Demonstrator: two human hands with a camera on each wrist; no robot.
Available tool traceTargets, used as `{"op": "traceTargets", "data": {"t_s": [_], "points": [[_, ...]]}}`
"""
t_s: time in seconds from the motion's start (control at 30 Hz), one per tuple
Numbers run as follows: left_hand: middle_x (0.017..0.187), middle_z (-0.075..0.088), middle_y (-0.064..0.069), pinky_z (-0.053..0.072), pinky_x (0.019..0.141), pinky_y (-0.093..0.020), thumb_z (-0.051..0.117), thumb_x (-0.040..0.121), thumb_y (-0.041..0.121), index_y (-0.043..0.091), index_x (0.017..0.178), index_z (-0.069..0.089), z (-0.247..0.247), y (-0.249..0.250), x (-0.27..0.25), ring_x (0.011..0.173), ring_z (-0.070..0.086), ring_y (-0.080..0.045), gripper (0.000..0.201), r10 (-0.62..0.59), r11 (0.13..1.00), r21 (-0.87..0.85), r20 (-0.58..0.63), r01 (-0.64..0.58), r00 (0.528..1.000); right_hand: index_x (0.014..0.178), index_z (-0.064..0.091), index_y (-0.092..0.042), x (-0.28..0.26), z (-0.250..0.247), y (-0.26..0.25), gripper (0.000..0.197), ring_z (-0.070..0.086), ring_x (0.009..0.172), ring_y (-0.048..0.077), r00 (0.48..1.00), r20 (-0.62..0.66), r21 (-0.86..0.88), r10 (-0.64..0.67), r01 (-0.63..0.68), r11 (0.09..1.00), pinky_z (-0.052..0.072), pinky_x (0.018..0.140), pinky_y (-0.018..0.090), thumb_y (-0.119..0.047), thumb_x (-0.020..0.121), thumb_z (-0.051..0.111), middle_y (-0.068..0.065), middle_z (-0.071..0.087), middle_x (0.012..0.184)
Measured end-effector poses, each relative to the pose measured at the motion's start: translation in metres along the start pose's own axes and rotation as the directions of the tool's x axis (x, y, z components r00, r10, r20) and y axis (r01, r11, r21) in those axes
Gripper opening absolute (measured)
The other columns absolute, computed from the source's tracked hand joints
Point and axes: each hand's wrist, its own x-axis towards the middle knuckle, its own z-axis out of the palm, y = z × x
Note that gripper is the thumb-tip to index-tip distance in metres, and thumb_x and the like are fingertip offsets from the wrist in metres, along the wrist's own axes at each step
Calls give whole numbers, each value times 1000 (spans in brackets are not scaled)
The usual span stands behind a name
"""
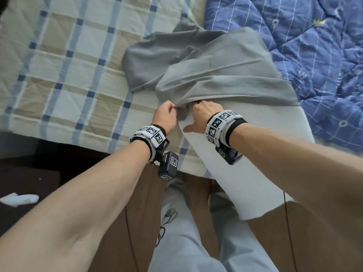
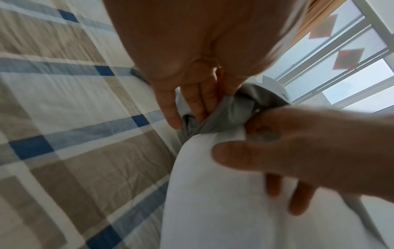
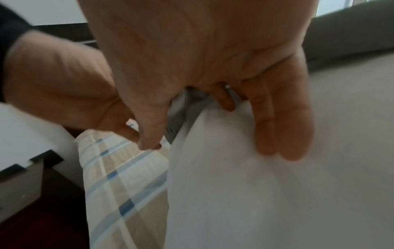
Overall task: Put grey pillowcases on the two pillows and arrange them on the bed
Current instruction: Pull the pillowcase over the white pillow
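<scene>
Head view takes in the whole layout: one white pillow (image 1: 245, 154) lying across the bed (image 1: 59, 75) edge, its far half inside one grey pillowcase (image 1: 216, 69), with one blue quilt (image 1: 314, 55) beyond. Both hands work the pillowcase's open hem. Left hand (image 1: 165, 116) pinches the bunched hem; the left wrist view alone shows fabric gathered between thumb and fingers (image 2: 192, 101), plus a window (image 2: 341, 67). Right hand (image 1: 202, 114) has fingers tucked under the hem, confirmed from the right wrist view, thumb resting on the pillow.
</scene>
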Motion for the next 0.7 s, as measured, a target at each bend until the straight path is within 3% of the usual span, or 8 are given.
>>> {"op": "traceTargets", "data": {"t_s": [0.1,0.17,0.27,0.37,0.43,0.5,0.57,0.7], "points": [[78,60,-7,53,72,-39,45,96,19,17,80,51,7,6,-11,73,56,-24,17,-1,998,-66,65,5,998,135,40,-9,-13,27,2,94,56,114,31,996,-7,-53,88,-88,995,46,91,38,-72,70,64,12,52,130],[84,64,-15,56,78,-46,44,97,21,19,77,49,12,5,-16,80,62,-31,20,-5,998,-61,77,10,997,132,47,-14,-11,39,11,82,52,120,30,991,13,-119,134,-131,984,42,100,41,-70,74,62,9,54,131],[82,62,-9,54,73,-38,40,99,19,15,81,49,25,-4,-21,74,60,-25,20,-23,999,30,95,20,995,132,50,-22,-8,51,12,56,42,132,28,986,58,-226,156,-139,964,30,111,47,-54,85,54,5,51,139],[78,60,-5,57,78,-44,38,99,21,18,76,47,38,-15,-29,79,65,-30,25,-63,997,-38,156,70,986,122,55,-23,-3,49,14,29,49,123,28,987,69,-86,147,-140,986,39,101,40,-23,96,41,6,54,133],[77,60,-7,56,81,-51,38,97,27,22,72,45,42,-21,-36,83,65,-35,27,-85,994,-47,177,95,980,109,57,-24,-10,47,13,23,53,110,26,990,105,-64,93,-87,994,41,93,38,-24,99,36,7,57,127],[74,58,-5,55,80,-53,37,95,39,23,71,44,38,-22,-45,82,64,-35,29,-83,996,-23,188,89,979,123,56,-26,-19,50,-5,34,50,118,23,994,3,-76,114,-113,991,36,104,36,-19,102,30,7,56,130],[71,54,-1,54,80,-53,35,92,56,22,73,43,28,-12,-56,76,60,-31,39,-67,997,-12,188,70,980,119,61,-32,-29,38,-21,48,55,103,15,974,-146,-193,174,-201,961,42,97,28,-6,102,26,3,62,108],[84,60,2,55,74,-38,49,71,81,24,94,47,7,23,-82,78,63,-23,61,0,1000,-30,258,8,966,117,62,-15,-40,-17,-2,28,57,101,25,977,208,119,53,-79,990,45,83,37,-27,96,47,5,61,124]]}}
